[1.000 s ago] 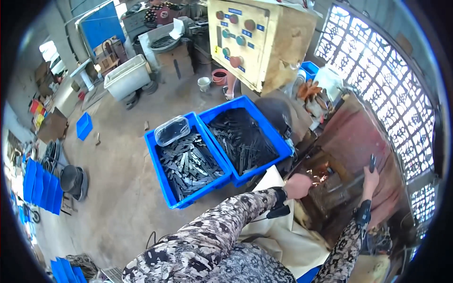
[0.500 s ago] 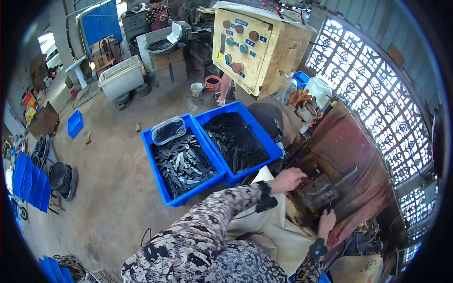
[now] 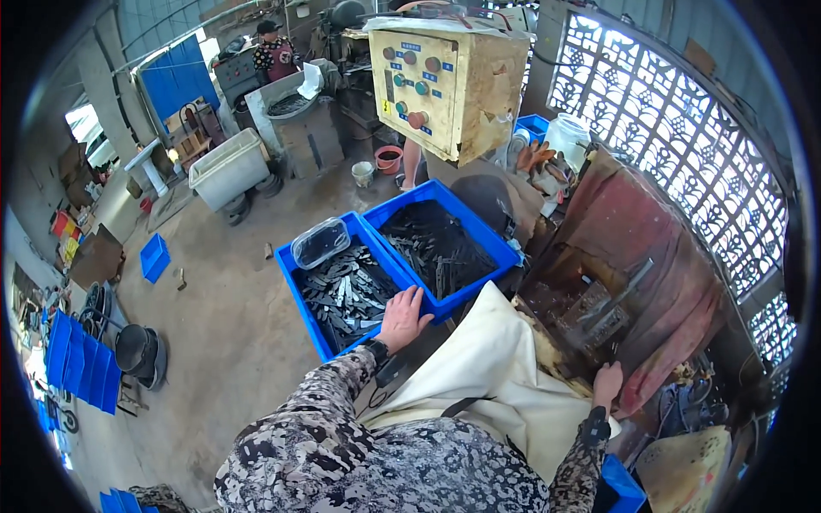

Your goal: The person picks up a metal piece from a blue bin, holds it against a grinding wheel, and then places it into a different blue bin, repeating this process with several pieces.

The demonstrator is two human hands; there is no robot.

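My left hand [image 3: 402,319] is over the near right edge of a blue bin [image 3: 315,335] heaped with flat dark metal strips [image 3: 346,286]. Its fingers are stretched out, with nothing visible in them. A clear plastic tub [image 3: 321,243] rests on the bin's far left corner. Against it stands a second blue bin [image 3: 505,257] of darker strips [image 3: 440,248]. At the front edge of a dirty, wet machine bed [image 3: 590,315], my right hand [image 3: 608,382] has its fingers curled; what they grip, if anything, is hidden. A cream cloth [image 3: 492,359] covers my lap.
A yellowed control box [image 3: 445,90] with coloured buttons stands beyond the bins. Reddish cloth [image 3: 633,222] drapes the machine at right, before a patterned lattice window [image 3: 667,128]. Far back, a person [image 3: 275,56] is beside a basin. Stacked blue bins [image 3: 81,363] stand at left.
My left hand has left the machine bed and moved left to the strip bin, its fingers spreading. My right hand remains at the machine's front edge. The view has shifted somewhat.
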